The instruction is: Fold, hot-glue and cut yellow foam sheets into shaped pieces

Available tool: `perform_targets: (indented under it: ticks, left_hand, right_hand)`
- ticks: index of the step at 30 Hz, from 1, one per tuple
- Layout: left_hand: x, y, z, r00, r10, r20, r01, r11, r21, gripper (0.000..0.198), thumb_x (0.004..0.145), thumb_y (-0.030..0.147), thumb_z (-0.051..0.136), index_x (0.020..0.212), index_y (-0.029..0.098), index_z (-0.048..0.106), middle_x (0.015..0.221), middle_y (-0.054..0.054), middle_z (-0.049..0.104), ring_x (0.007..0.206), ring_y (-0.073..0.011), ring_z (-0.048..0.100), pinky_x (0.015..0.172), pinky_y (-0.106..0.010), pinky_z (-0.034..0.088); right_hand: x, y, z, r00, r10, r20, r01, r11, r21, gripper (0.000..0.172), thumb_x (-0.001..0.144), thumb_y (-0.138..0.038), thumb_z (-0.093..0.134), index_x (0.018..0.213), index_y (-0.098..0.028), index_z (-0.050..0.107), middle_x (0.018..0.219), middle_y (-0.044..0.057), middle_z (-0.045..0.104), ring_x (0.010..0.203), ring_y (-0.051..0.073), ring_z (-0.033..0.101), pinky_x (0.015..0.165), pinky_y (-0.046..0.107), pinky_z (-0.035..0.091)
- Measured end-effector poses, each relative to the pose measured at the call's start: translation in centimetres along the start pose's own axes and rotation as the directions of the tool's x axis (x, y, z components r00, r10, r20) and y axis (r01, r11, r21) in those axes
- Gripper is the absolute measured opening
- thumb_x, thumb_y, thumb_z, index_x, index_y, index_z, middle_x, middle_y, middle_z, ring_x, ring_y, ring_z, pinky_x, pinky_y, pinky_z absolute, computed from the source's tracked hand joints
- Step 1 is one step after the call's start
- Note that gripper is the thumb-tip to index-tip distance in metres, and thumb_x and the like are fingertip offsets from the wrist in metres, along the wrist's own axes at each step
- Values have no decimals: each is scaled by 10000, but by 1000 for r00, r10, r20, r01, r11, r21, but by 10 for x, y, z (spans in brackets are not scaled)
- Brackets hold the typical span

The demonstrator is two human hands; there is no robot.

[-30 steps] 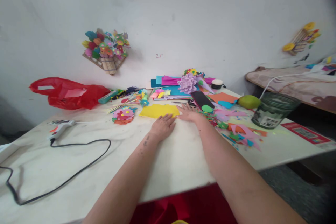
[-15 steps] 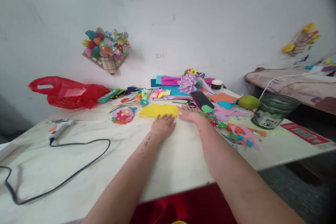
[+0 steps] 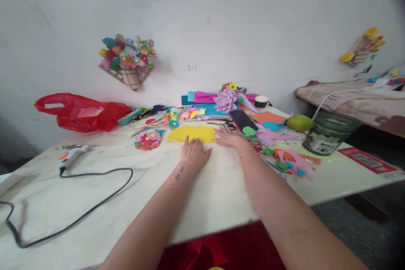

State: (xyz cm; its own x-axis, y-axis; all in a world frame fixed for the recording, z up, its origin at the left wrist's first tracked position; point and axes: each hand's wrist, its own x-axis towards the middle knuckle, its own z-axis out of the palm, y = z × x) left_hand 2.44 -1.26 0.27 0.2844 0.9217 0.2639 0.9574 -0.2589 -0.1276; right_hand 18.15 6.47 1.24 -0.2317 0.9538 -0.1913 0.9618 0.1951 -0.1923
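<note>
Since nothing's pinched, left hand (image 3: 193, 153): mid-frame, fingers spread loose over the near edge of the yellow sheet (image 3: 186, 133), grip relaxed and empty
Right hand (image 3: 226, 136): just right of it, fingers fanned at the sheet's right end, grip empty too
Yellow sheet: centre frame, lying on the counter (image 3: 218, 185); imo press light and even, wrinkles seem likely otherwise
Scissors (image 3: 230, 124): just past the right fingers, mind those

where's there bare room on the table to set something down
Bare table shows between the black cord and left forearm, and between it and the right forearm. Crowded: behind the yellow sheet, and among scraps near the jar.
</note>
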Motion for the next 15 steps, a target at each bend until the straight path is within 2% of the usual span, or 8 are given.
perform_targets:
  ticks: [6,9,12,15]
  left_hand:
    - [-1,1,2,999,-30,-23,30,999,-15,552,828,481,256,1125,95,514,1141,-141,558,1104,-234,465,1050,-427,109]
    - [-1,0,3,1000,-20,-24,19,998,-56,539,830,470,261,1117,90,514,1137,-151,555,1114,-239,459,1053,-416,96]
    - [-1,-1,5,999,-6,-33,4,998,-69,536,830,463,262,1132,94,505,1165,-150,541,1129,-240,445,1049,-410,120]
    - [0,-2,6,999,3,-43,-5,998,-57,503,833,426,269,1129,103,515,1178,-138,539,1128,-231,448,1039,-397,158]
  right_hand:
    - [1,-1,1,999,11,-35,-11,1000,-17,699,779,-560,385,1382,-303,141,1460,28,75,1316,267,-61,1026,487,50]
    - [1,-2,0,993,-9,-115,4,999,-44,690,769,-528,443,1372,-283,212,1451,47,128,1318,286,7,1027,484,84]
    - [1,-8,-1,951,-134,-277,119,990,-71,570,767,-431,508,1296,-251,391,1413,66,252,1285,274,204,1019,432,180]
    - [-1,-17,0,874,-299,-383,293,953,-75,333,767,-361,538,1062,-219,603,1274,60,458,1142,218,421,966,334,287]
